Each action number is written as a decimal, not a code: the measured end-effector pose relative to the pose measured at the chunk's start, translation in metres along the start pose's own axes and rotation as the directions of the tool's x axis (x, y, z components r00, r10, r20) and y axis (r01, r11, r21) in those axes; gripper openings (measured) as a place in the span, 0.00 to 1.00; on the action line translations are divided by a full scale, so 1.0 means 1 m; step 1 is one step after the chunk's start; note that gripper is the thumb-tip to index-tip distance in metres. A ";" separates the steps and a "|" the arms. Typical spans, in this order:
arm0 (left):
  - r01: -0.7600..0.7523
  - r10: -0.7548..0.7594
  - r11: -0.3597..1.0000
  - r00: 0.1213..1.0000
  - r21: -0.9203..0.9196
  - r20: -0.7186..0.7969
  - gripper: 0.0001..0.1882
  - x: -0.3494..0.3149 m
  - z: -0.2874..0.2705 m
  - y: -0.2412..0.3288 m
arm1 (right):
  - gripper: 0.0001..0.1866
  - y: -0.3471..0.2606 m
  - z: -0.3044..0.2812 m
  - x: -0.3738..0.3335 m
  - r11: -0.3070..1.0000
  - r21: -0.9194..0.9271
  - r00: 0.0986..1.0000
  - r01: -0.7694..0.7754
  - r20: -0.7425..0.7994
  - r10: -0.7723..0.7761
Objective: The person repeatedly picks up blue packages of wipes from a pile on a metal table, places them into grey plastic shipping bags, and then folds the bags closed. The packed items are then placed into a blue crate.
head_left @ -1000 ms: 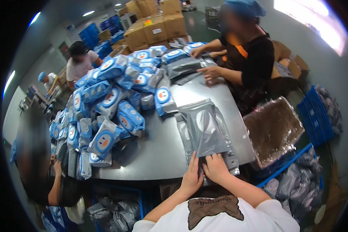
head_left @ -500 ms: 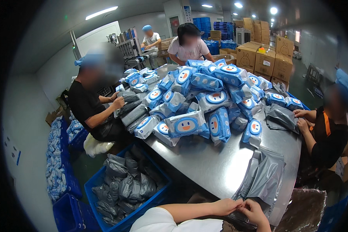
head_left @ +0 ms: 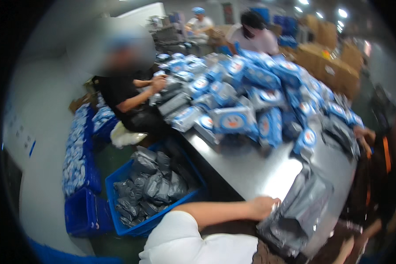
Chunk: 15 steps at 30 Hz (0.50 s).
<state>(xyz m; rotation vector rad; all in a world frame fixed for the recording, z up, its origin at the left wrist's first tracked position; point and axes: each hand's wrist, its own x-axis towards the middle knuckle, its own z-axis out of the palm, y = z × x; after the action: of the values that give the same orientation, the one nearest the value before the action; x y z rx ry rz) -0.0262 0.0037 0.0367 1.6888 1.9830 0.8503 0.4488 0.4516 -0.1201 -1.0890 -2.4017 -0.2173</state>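
Note:
My left hand is curled at the near edge of the steel table, its fingertips beside a stack of grey plastic mailing bags. Blur hides what its fingers pinch, if anything. Low at the right, past the stack, a smeared limb that looks like my right hand is apart from the bags; its fingers do not show clearly. Farther up the table lies a big heap of blue-and-white wipes packs with round smiling-face prints. A blue crate below the table's left edge holds several filled grey bags.
A co-worker in black handles bags at the left; another sleeve with an orange stripe is at the right. A person in pink stands behind the heap. Blue bins line the left floor; cartons stand behind.
My hands have separated: the right has moved away to the right, while the left stays near the bag stack. The whole view has shifted and blurred.

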 end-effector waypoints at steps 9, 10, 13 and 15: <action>-0.616 0.637 0.664 0.763 0.425 0.110 0.27 0.017 -0.016 0.014 | 0.23 -0.352 -0.151 0.053 0.438 0.386 0.513 0.812 -0.115 -0.851; -0.670 0.689 0.631 0.716 0.392 0.115 0.21 0.030 -0.019 0.011 | 0.16 -0.352 -0.150 0.066 0.419 0.366 0.495 0.831 -0.145 -0.856; -0.758 0.741 0.570 0.641 0.316 0.201 0.13 0.039 -0.027 0.005 | 0.08 -0.349 -0.142 0.068 0.358 0.395 0.431 0.846 -0.111 -0.896; -0.743 0.725 0.625 0.666 0.239 0.174 0.10 0.039 -0.025 -0.004 | 0.09 -0.347 -0.144 0.072 0.391 0.474 0.510 0.789 -0.150 -0.847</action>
<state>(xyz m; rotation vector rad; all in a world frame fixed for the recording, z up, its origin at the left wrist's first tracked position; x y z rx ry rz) -0.0527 0.0366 0.0561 2.7571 1.3646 0.7374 0.2041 0.2186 0.0598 0.4375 -2.6702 0.1585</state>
